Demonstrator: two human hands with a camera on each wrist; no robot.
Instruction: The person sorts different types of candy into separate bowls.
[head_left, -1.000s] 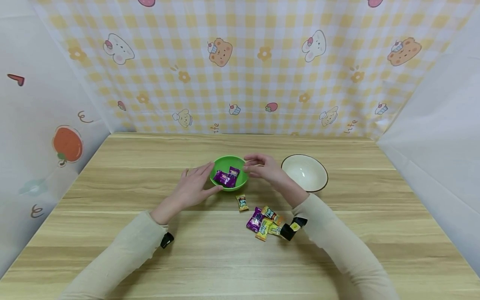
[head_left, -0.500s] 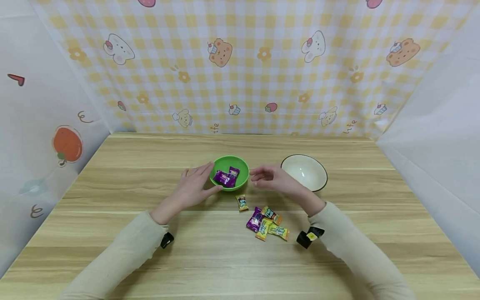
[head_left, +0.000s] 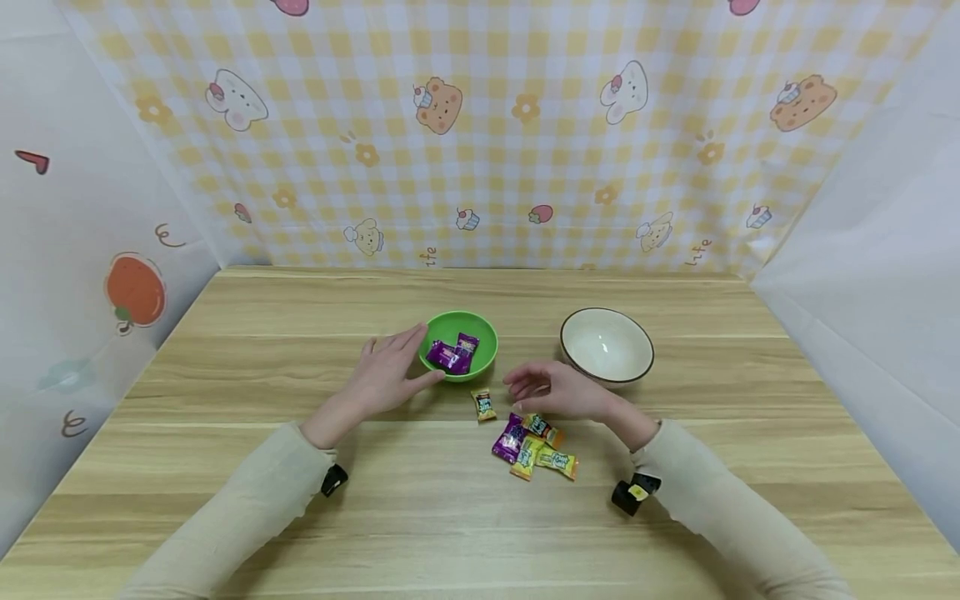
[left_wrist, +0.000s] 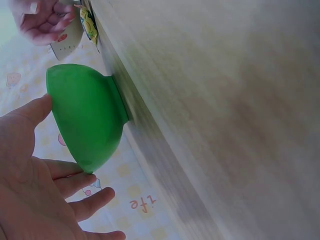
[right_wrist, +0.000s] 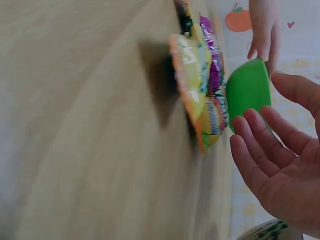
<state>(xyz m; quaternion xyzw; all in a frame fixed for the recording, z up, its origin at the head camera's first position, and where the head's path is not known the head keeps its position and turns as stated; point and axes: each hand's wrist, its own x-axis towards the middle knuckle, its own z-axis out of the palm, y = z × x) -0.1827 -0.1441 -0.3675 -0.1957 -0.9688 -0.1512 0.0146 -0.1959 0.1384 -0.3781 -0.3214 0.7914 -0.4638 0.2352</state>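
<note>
My left hand [head_left: 381, 375] rests at the left side of a green bowl [head_left: 480, 332]. In the left wrist view its thumb and index finger touch the bowl's rim, and the other fingers are spread. Purple candy packets [head_left: 453, 356] lie inside the bowl. My right hand [head_left: 562, 390] is in the air with loosely bent fingers and nothing in them. Just below it sits a small pile of candies: a purple packet [head_left: 511, 440] and several yellow ones [head_left: 557, 461]. Another yellow candy [head_left: 483, 405] lies alone in front of the bowl.
A white bowl [head_left: 607, 343] with a dark rim stands behind my right hand. The wooden table [head_left: 420, 517] meets a checked cloth [head_left: 495, 158] at the back. White sheets hang on both sides.
My right hand has moved away from the green bowl's right side, toward me and over the candy pile. My left hand and the candies have not moved.
</note>
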